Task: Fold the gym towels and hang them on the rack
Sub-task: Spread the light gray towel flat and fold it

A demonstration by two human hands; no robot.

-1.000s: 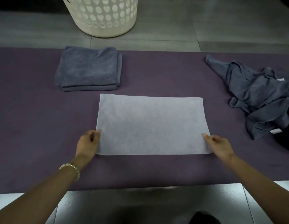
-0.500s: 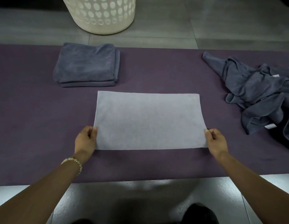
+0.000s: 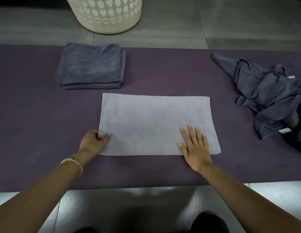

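A light grey towel (image 3: pixel 153 118) lies flat as a folded rectangle in the middle of the purple mat (image 3: pixel 28 115). My left hand (image 3: pixel 93 142) pinches its near left corner, thumb on top. My right hand (image 3: pixel 195 147) lies flat with straight fingers on the towel's near right part, pressing it down. A stack of folded dark grey towels (image 3: pixel 90 66) sits beyond the towel to the left. A crumpled heap of dark grey towels (image 3: pixel 270 95) lies at the right. No rack is in view.
A cream laundry basket (image 3: pixel 107 14) with heart-shaped holes stands on the grey tiled floor beyond the mat. The mat's near edge runs just in front of my arms, with pale tiles below it.
My right hand let go of the towel's right edge and moved inward to lie flat on top of it. My left hand shifted its hold at the left corner.
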